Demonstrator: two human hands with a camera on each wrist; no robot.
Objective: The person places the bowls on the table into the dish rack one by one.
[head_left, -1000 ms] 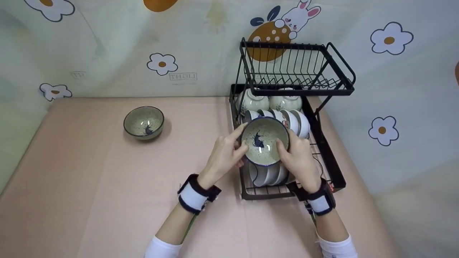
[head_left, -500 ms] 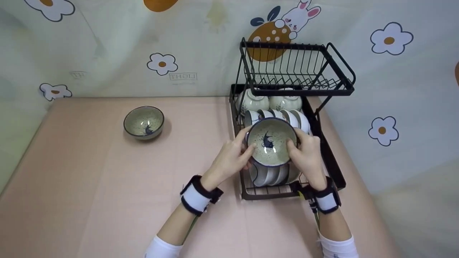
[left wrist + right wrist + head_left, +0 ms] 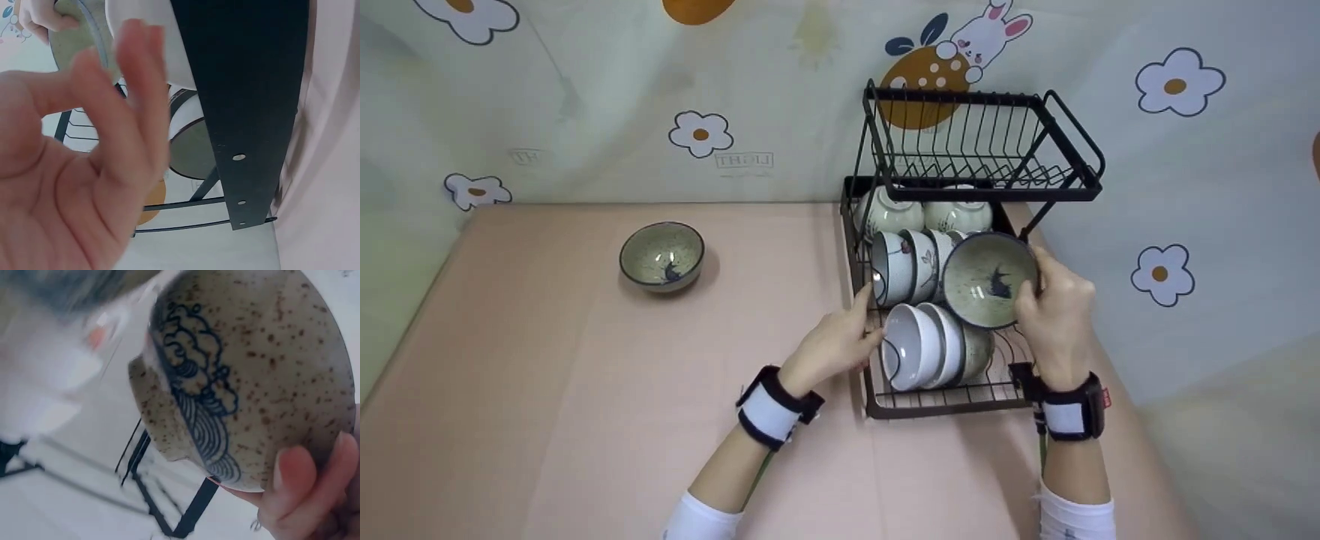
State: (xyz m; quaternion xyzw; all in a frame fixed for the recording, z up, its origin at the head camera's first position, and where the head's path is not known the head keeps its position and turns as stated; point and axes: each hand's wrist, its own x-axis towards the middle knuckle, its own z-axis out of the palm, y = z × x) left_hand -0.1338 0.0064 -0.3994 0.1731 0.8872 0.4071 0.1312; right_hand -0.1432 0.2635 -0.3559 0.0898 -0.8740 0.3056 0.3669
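Observation:
My right hand grips a speckled grey-green bowl by its right rim, thumb inside and fingers outside. The bowl tilts over the right half of the dish rack, its inside facing up toward the head camera. In the right wrist view, fingertips press the bowl's speckled outer wall, which bears a blue wave pattern. My left hand holds nothing; its loosely bent fingers are beside the rack's left side, near the white bowls. A black side rail fills much of the left wrist view.
Patterned bowls stand on edge in the rack's middle row, partly behind the held bowl. Pale upturned bowls sit behind them. An upper wire tier overhangs the back. Another speckled bowl stands on the pink table at left.
The bowl has left the left hand's hold and moved right with the right hand. The left hand has stayed at the rack's left edge, uncovering the front row of bowls.

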